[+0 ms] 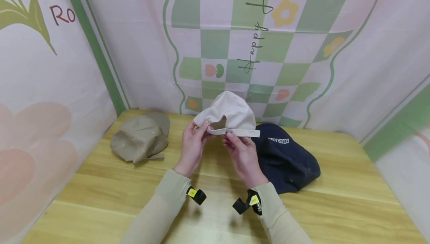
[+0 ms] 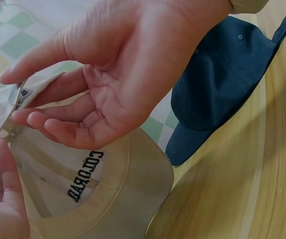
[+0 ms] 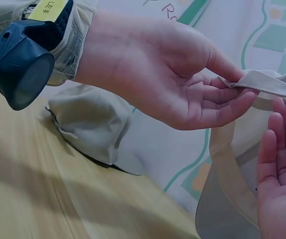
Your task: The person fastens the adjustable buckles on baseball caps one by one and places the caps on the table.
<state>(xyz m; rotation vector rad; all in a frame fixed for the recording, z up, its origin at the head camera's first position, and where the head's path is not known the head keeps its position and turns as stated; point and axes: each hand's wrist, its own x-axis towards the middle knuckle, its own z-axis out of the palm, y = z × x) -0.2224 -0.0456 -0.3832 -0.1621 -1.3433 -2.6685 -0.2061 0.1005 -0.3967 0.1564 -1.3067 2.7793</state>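
Both hands hold up a white baseball cap (image 1: pixel 235 105), its back opening facing me. At the left end of the opening, my left hand (image 1: pixel 193 141) pinches the strap (image 3: pixel 264 84) between thumb and fingers. My right hand (image 1: pixel 242 158) pinches the strap lower down by a small metal buckle (image 2: pixel 19 95), with thumb above and fingers beneath. The loose strap end (image 1: pixel 250 133) sticks out to the right. In the left wrist view, the cap's inside shows dark lettering (image 2: pixel 86 177) above the brim (image 2: pixel 150 169).
A khaki cap (image 1: pixel 139 137) lies on the wooden table (image 1: pixel 100 195) at the left. To the right, a navy cap (image 1: pixel 285 161) with white lettering sits close beside my right hand. A patterned curtain (image 1: pixel 144 49) hangs behind the table.
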